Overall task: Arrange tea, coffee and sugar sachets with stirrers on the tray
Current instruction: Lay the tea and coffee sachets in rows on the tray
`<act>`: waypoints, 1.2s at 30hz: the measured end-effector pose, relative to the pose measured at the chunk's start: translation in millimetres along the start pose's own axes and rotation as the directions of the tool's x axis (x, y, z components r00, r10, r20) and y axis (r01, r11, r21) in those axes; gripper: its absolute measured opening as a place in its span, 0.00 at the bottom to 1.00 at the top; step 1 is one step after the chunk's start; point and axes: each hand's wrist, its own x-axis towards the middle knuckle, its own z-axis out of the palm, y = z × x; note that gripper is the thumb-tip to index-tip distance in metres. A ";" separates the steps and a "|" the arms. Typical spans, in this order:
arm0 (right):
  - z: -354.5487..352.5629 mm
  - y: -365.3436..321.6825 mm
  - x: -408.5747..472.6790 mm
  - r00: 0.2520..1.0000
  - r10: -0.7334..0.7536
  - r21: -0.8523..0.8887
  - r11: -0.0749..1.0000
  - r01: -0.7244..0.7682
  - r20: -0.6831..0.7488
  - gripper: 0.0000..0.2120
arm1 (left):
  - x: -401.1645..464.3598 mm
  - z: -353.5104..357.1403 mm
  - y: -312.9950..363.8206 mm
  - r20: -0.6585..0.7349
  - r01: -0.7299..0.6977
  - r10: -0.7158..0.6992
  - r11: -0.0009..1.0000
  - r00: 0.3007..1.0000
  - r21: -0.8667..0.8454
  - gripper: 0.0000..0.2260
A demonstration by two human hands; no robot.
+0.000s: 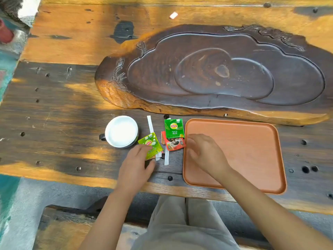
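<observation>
We sit at a worn, dark-and-amber wooden bench (54,109) with both bare hands forward. Our left hand (134,166) grips the near edge of a lime-green Lipton tea sachet (150,144), thumb and fingers pinched on it, the packet tilted just off the bench. Under and just past that hand lie thin white paper-wrapped stirrers (150,124), one running away from us, another (166,157) lying between our two hands. Beyond the left hand, to its outer side, stands a white-lined mug with a dark handle (121,131).

Our right hand (203,153) rests with fingers loosely spread, holding nothing, over the left edge of a flat rectangular terracotta-orange tray (252,141), whose floor is bare. Just beyond the fingertips of that hand, between our hands and touching the tray's left rim, a darker green Lipton tea sachet (173,128) overlaps a red coffee sachet (174,143) printed with a cup.

Far beyond both hands sprawls a large carved dark wooden tea board (225,73), and past it a small white paper scrap (173,15) lies on the bench.
</observation>
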 end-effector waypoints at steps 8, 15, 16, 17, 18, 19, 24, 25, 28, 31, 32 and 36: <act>30.1 3.7 68.9 0.979 -0.163 -0.364 0.910 0.197 0.123 0.24 | 26.1 30.6 -5.8 0.024 -0.021 0.016 0.982 1.000 0.186 0.22; 42.8 11.3 69.9 0.922 -0.386 -0.448 0.828 0.337 -0.020 0.11 | 23.1 37.0 -13.0 -0.044 -0.027 0.034 0.988 0.998 0.152 0.11; 43.6 13.2 69.3 0.911 -0.411 -0.432 0.830 0.353 -0.045 0.11 | 22.9 37.0 -12.7 -0.058 -0.035 0.043 0.990 0.997 0.138 0.08; 43.4 13.2 68.7 0.903 -0.426 -0.410 0.836 0.366 -0.062 0.11 | 22.1 35.9 -11.3 -0.077 -0.032 0.043 0.991 0.996 0.130 0.07; 42.6 13.7 68.0 0.896 -0.434 -0.389 0.843 0.370 -0.089 0.10 | 20.9 34.6 -10.1 -0.103 -0.019 0.031 0.993 0.994 0.119 0.06; 41.1 14.0 67.9 0.894 -0.433 -0.363 0.856 0.368 -0.114 0.10 | 19.1 32.4 -8.7 -0.130 0.005 0.008 0.995 0.991 0.100 0.05; 15.6 7.9 56.0 0.827 -0.444 -0.211 0.895 0.392 -0.346 0.06 | 3.1 14.0 0.7 -0.266 0.091 -0.079 0.995 0.961 0.035 0.02; 9.0 8.2 50.5 0.807 -0.435 -0.184 0.900 0.395 -0.399 0.06 | 0.2 9.6 3.2 -0.280 0.105 -0.097 0.994 0.955 0.012 0.03; -7.8 22.3 30.1 0.779 -0.394 -0.161 0.918 0.364 -0.488 0.07 | -1.3 -0.7 20.0 -0.329 0.015 -0.022 1.000 0.944 -0.023 0.02; -17.2 51.8 9.8 0.789 -0.359 -0.208 0.933 0.293 -0.498 0.07 | 15.2 8.1 45.5 -0.321 -0.199 0.189 0.980 0.928 0.002 0.04; -17.7 62.5 4.3 0.800 -0.345 -0.227 0.937 0.265 -0.492 0.07 | 23.9 16.7 53.8 -0.293 -0.259 0.254 0.966 0.922 0.023 0.04; -10.3 94.8 -10.7 0.854 -0.286 -0.254 0.949 0.189 -0.434 0.09 | 54.5 62.0 78.3 -0.123 -0.430 0.435 0.900 0.892 0.071 0.05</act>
